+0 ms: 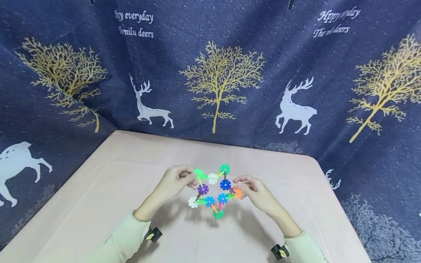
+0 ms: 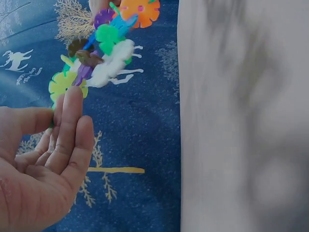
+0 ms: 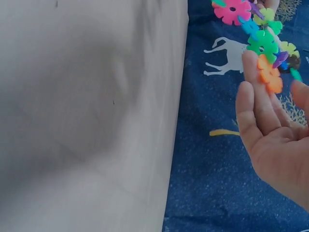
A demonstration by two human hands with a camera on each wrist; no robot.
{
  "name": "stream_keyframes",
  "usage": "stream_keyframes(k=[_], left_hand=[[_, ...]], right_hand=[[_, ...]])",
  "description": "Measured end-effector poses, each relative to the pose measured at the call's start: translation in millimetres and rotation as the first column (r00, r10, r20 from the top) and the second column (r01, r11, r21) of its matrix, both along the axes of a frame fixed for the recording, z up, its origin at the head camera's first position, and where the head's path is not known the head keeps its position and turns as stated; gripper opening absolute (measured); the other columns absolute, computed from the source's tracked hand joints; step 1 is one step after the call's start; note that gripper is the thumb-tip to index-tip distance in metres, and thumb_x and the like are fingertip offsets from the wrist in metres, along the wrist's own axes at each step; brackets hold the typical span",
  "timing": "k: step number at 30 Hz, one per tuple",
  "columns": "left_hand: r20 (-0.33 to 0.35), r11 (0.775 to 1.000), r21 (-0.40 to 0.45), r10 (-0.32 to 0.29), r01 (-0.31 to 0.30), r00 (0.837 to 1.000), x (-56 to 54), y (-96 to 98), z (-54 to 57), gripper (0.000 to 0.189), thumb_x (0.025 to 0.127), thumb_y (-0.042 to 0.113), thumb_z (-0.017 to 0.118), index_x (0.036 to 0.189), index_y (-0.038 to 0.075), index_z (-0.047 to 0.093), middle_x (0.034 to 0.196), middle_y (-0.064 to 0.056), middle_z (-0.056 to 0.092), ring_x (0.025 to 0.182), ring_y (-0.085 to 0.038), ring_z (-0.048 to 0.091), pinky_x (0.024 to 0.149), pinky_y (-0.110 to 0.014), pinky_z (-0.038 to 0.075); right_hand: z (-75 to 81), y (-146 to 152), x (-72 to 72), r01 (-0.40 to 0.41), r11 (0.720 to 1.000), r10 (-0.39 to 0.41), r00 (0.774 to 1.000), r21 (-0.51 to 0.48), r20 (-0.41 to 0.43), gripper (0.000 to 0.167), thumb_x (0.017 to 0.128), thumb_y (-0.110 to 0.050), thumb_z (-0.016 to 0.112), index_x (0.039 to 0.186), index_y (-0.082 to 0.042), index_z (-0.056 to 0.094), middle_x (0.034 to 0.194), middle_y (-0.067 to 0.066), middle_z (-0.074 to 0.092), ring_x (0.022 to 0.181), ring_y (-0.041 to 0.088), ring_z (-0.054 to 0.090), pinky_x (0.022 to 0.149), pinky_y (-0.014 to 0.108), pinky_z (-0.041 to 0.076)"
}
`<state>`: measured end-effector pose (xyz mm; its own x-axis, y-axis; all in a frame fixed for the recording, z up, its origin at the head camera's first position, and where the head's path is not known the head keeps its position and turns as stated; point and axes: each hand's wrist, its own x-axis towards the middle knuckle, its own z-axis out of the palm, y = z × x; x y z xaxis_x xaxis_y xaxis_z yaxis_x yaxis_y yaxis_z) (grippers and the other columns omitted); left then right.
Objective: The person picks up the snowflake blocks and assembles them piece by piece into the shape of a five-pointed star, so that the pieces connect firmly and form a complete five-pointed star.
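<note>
A closed loop of notched plastic flower discs (image 1: 212,178) is held in the air above the table, in green, white, purple, blue, orange and other colours. My left hand (image 1: 179,178) pinches a light green disc (image 2: 65,87) at the loop's left corner between thumb and fingers. Beside the opposite corner is my right hand (image 1: 258,191), its fingers (image 3: 263,108) fairly straight and touching an orange disc (image 3: 270,75) from behind. In the right wrist view the thumb stands a little apart from that disc. A green disc (image 1: 218,214) hangs lowest.
The table (image 1: 125,175) has a pale pink cloth, with shadows of the hands and loop on it. Behind it hangs a dark blue curtain (image 1: 171,65) printed with gold trees and white deer. Dark wrist cameras (image 1: 152,234) sit at both cuffs.
</note>
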<state>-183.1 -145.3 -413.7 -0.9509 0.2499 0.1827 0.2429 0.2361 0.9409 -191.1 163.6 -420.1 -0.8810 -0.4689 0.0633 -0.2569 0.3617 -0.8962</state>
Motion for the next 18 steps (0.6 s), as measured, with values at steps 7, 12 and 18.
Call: stream_keyframes(k=[7,12,18], left_hand=[[0.054,0.997,0.003,0.081,-0.081,0.995,-2.8,0.9,-2.9,0.011,0.098,0.011,0.062,0.100,0.001,0.067,0.080,-0.005,0.074,0.073,-0.019,0.073,0.096,-0.041,0.052],[0.062,0.997,0.009,0.075,-0.076,0.995,-3.7,2.6,-4.0,0.011,0.098,0.011,0.062,0.097,0.001,0.066,0.081,-0.006,0.075,0.075,-0.020,0.074,0.097,-0.042,0.051],[0.060,0.998,-0.015,0.060,-0.059,0.996,-4.9,3.4,-7.5,0.012,0.097,0.011,0.062,0.096,0.001,0.068,0.080,-0.006,0.075,0.074,-0.019,0.074,0.094,-0.040,0.053]], right_hand=[[-4.2,5.6,-1.6,-0.043,0.998,0.046,0.996,-0.049,0.071,0.023,0.101,-0.006,0.056,0.115,0.012,0.058,0.101,0.031,0.068,0.085,0.033,0.071,0.082,0.037,0.057],[-4.0,7.2,-4.6,0.044,0.997,-0.041,0.998,-0.062,0.044,0.023,0.100,-0.007,0.058,0.115,0.011,0.060,0.097,0.028,0.069,0.079,0.021,0.070,0.080,0.029,0.056],[-2.3,9.9,-9.7,0.107,0.991,-0.106,0.994,-0.078,0.020,0.025,0.100,-0.010,0.060,0.115,0.010,0.062,0.093,0.022,0.071,0.076,0.019,0.070,0.077,0.034,0.058]])
